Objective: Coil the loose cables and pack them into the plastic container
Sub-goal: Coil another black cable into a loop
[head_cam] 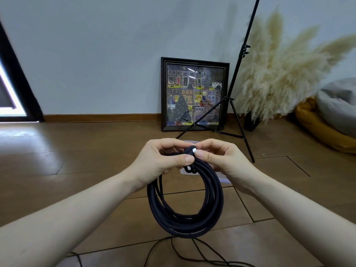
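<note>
Currently, left hand [163, 158] and right hand [221, 160] both pinch the top of the black coiled cable [185, 205]; its loops hang below the grip, plastic container [223, 179] behind.

**What I can't make out from the head camera**

My hands cover most of the plastic container [224, 179]; I see only slivers of its pale rim behind the coiled cable [185, 209]. The top of that coil disappears inside my left hand [163, 158] and right hand [221, 157], so I can't tell how its white-tipped end is tucked. The loose cables [202, 253] on the floor run off the bottom edge. The tripod [238, 78] pole is cut off at the top edge, and the grey cushion [339, 105] at the right edge.
</note>
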Available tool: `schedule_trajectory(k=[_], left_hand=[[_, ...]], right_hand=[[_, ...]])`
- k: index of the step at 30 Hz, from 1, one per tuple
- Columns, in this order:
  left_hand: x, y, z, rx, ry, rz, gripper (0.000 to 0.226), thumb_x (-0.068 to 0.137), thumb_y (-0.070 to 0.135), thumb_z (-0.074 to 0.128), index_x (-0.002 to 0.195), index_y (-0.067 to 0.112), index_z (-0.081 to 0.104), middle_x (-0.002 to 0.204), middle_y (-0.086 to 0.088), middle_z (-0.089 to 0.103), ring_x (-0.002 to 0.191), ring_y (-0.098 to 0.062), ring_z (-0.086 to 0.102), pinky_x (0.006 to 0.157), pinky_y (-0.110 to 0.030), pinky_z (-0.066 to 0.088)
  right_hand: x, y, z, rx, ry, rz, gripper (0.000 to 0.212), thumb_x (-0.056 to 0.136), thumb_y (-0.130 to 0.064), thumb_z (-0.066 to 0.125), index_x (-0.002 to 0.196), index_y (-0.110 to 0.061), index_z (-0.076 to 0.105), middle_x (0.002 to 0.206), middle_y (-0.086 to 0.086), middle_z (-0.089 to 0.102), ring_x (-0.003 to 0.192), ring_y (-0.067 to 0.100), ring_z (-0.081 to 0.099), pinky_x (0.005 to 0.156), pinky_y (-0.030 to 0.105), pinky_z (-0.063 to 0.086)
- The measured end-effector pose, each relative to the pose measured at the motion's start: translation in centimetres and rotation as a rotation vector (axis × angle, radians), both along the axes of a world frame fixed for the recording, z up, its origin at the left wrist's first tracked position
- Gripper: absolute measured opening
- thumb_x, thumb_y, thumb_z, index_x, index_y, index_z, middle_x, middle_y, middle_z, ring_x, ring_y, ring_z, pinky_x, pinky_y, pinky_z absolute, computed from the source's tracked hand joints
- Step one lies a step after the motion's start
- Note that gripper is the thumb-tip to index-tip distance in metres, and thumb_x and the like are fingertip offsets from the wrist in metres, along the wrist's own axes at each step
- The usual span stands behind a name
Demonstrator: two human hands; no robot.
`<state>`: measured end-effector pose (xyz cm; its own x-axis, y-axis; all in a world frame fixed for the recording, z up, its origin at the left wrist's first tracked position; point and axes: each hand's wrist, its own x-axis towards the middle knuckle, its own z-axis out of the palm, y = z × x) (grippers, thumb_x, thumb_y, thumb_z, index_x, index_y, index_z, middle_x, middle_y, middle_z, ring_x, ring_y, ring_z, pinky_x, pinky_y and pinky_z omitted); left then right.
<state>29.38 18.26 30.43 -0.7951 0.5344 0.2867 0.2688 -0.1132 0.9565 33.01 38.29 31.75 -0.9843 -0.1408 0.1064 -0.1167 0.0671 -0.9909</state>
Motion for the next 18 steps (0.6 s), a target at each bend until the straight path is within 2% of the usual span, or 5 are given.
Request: schedule_trajectory(k=[6,11,13,15,18], left_hand=[[0.1,0.4,-0.12,-0.001,-0.051,-0.081,0.037,0.073,0.032,0.081,0.108,0.026,0.073,0.09,0.0,0.068,0.068,-0.011,0.059,0.05,-0.025,0.036],[-0.04,0.19,0.05,-0.007,-0.077,-0.075,0.031,0.071,0.032,0.082,0.101,0.028,0.076,0.092,0.0,0.073,0.069,-0.009,0.061,0.051,-0.025,0.039],[-0.03,0.22,0.08,-0.002,-0.064,-0.079,0.031,0.072,0.033,0.081,0.102,0.027,0.076,0.09,0.001,0.073,0.068,-0.008,0.061,0.05,-0.024,0.039],[0.08,0.42,0.15,0.017,-0.062,-0.075,0.031,0.071,0.033,0.081,0.101,0.026,0.077,0.087,0.001,0.072,0.066,-0.007,0.059,0.049,-0.022,0.038],[0.29,0.68,0.22,0.046,-0.069,-0.045,0.029,0.07,0.034,0.082,0.097,0.025,0.078,0.082,-0.002,0.07,0.062,-0.009,0.057,0.047,-0.023,0.039]], right_hand=[[-0.18,0.36,-0.16,-0.104,-0.09,0.161,0.044,0.055,-0.046,0.092,0.081,-0.021,0.068,0.096,0.019,0.056,0.094,0.041,0.045,0.086,0.051,0.028],[-0.13,0.17,-0.06,-0.167,-0.118,0.187,0.019,0.074,-0.023,0.08,0.083,-0.017,0.064,0.103,0.022,0.054,0.1,0.049,0.048,0.091,0.059,0.034],[-0.16,0.07,-0.04,-0.196,-0.121,0.19,0.009,0.078,-0.015,0.071,0.082,-0.017,0.063,0.1,0.017,0.059,0.099,0.044,0.055,0.095,0.057,0.042],[-0.15,0.05,0.11,-0.223,-0.112,0.201,0.008,0.079,-0.014,0.068,0.079,-0.018,0.062,0.092,0.008,0.063,0.085,0.033,0.062,0.083,0.043,0.053],[-0.22,0.15,0.15,-0.253,-0.089,0.206,0.009,0.079,-0.014,0.067,0.076,-0.02,0.062,0.086,0.005,0.062,0.075,0.024,0.061,0.073,0.037,0.051]])
